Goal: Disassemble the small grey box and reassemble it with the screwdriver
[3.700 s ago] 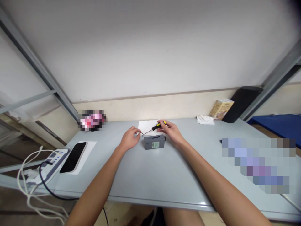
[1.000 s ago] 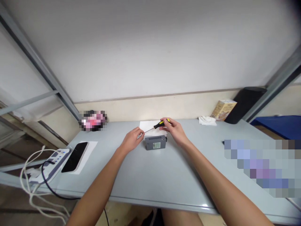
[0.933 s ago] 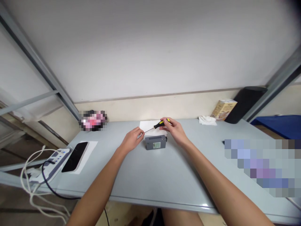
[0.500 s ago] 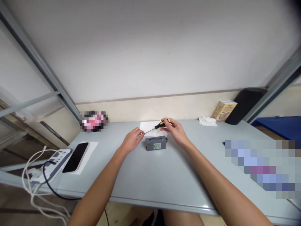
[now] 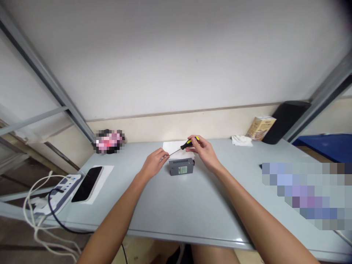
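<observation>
My right hand (image 5: 205, 152) is closed around the black and yellow handle of a screwdriver (image 5: 187, 144). Its thin shaft slants down to the left. At the tip of that shaft, the fingers of my left hand (image 5: 154, 163) are pinched together; anything small between them is too tiny to make out. Just below and between both hands, a dark grey metal box (image 5: 181, 168) with vent slots and a pale label stands on the table. Behind the box lies a white sheet of paper (image 5: 171, 146), partly covered by the screwdriver and hands.
On the left of the grey table (image 5: 176, 209) lie a phone (image 5: 87, 184) on paper and a power strip (image 5: 62, 192) with cables. A yellow carton (image 5: 261, 128), crumpled tissue (image 5: 242, 140) and black cylinder (image 5: 287, 121) stand at the back right. Blurred items lie at both sides.
The camera view has shifted very slightly. Both hands and the screwdriver keep almost the same pose above the grey box.
</observation>
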{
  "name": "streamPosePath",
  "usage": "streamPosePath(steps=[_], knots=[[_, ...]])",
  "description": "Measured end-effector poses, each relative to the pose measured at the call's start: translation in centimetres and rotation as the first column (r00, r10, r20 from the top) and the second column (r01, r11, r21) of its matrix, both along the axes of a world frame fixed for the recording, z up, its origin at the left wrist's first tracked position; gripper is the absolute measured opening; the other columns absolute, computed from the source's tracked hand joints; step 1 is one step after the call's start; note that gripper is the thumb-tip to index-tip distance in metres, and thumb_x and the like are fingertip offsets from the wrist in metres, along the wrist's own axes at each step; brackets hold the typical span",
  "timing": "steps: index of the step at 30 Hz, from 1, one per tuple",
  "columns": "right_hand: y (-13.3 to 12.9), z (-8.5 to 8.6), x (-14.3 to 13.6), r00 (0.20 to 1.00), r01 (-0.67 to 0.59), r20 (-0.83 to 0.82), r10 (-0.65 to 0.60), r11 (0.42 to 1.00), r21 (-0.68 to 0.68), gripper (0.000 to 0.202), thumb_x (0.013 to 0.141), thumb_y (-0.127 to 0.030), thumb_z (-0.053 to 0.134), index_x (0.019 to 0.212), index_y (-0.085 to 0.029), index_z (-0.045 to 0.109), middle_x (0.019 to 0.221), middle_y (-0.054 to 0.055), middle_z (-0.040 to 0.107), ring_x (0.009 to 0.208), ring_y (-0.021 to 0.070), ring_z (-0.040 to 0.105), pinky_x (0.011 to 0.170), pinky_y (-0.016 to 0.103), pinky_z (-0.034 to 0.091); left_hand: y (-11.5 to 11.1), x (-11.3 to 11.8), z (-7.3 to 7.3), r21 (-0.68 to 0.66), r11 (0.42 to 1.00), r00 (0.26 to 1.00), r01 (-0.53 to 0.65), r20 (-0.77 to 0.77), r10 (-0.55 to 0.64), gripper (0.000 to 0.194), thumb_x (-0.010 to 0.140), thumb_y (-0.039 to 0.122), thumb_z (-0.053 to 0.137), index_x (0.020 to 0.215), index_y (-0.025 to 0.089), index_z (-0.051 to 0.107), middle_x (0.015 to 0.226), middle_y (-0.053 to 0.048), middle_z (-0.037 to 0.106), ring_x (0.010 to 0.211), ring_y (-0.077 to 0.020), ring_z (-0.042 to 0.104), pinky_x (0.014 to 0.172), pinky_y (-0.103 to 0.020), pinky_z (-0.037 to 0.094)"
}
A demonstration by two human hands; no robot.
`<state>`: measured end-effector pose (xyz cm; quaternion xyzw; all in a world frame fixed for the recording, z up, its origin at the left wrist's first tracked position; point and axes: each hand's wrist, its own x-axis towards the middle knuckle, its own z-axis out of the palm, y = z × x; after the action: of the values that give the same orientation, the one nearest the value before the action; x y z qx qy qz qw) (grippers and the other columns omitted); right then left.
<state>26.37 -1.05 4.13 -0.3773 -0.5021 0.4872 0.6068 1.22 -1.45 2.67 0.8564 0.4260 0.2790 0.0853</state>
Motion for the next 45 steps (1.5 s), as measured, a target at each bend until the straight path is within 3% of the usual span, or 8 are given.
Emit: streamPosePath(steps=[13, 28, 34, 38, 45], knots=[[-0.6, 1.2, -0.2, 0.998, 0.050, -0.025, -0.049, 0.998, 0.044, 0.052, 0.079, -0.071, 0.075, 0.101, -0.024, 0.070, 0.097, 0.002, 0.064, 0.075, 0.0150, 0.071, 0.081, 0.036, 0.065, 0.1, 0.2, -0.4, 0.029, 0.999, 0.985, -0.019, 0.173, 0.013, 0.025, 0.107, 0.039, 0.053, 0.103, 0.022, 0.072, 0.095, -0.005, 0.066, 0.087, -0.0174, 0.064, 0.080, -0.029, 0.050], [-0.4, 1.3, -0.2, 0.996, 0.073, -0.053, -0.071, 0.996, 0.053, 0.050, 0.080, -0.071, 0.074, 0.100, -0.025, 0.069, 0.096, 0.002, 0.064, 0.075, 0.0150, 0.068, 0.079, 0.036, 0.065, -0.1, 0.4, -0.3, 0.034, 0.999, 0.976, -0.009, 0.219, 0.001, 0.027, 0.107, 0.042, 0.053, 0.103, 0.024, 0.073, 0.094, -0.004, 0.065, 0.086, -0.0177, 0.063, 0.081, -0.030, 0.050], [-0.4, 1.4, 0.0, 0.994, 0.090, -0.073, -0.087, 0.995, 0.047, 0.052, 0.079, -0.071, 0.075, 0.099, -0.024, 0.069, 0.094, 0.002, 0.063, 0.072, 0.0142, 0.068, 0.076, 0.034, 0.065, -0.3, 0.5, 0.1, -0.007, 0.995, 0.979, -0.099, 0.181, 0.099, 0.031, 0.106, 0.044, 0.054, 0.128, 0.026, 0.067, 0.109, -0.005, 0.064, 0.090, -0.0175, 0.062, 0.087, -0.030, 0.051], [-0.3, 1.6, 0.5, 0.987, 0.148, -0.077, -0.143, 0.987, 0.058, 0.052, 0.081, -0.073, 0.071, 0.099, -0.025, 0.068, 0.092, 0.001, 0.062, 0.072, 0.0137, 0.066, 0.073, 0.032, 0.064, -0.6, 0.7, 0.5, 0.066, 0.984, 0.957, -0.166, 0.250, 0.145, 0.035, 0.111, 0.040, 0.041, 0.132, 0.025, 0.064, 0.115, -0.008, 0.062, 0.093, -0.0180, 0.062, 0.089, -0.032, 0.051], [0.3, 2.1, 2.5, 0.937, 0.316, -0.183, -0.297, 0.945, 0.087, 0.048, 0.085, -0.073, 0.068, 0.088, -0.025, 0.064, 0.076, -0.003, 0.051, 0.062, 0.0102, 0.057, 0.057, 0.022, 0.056, -2.5, 2.1, 1.4, 0.241, 0.963, 0.953, -0.121, 0.299, 0.045, 0.036, 0.112, 0.036, 0.035, 0.123, 0.021, 0.066, 0.109, -0.009, 0.061, 0.096, -0.0192, 0.062, 0.090, -0.034, 0.051]])
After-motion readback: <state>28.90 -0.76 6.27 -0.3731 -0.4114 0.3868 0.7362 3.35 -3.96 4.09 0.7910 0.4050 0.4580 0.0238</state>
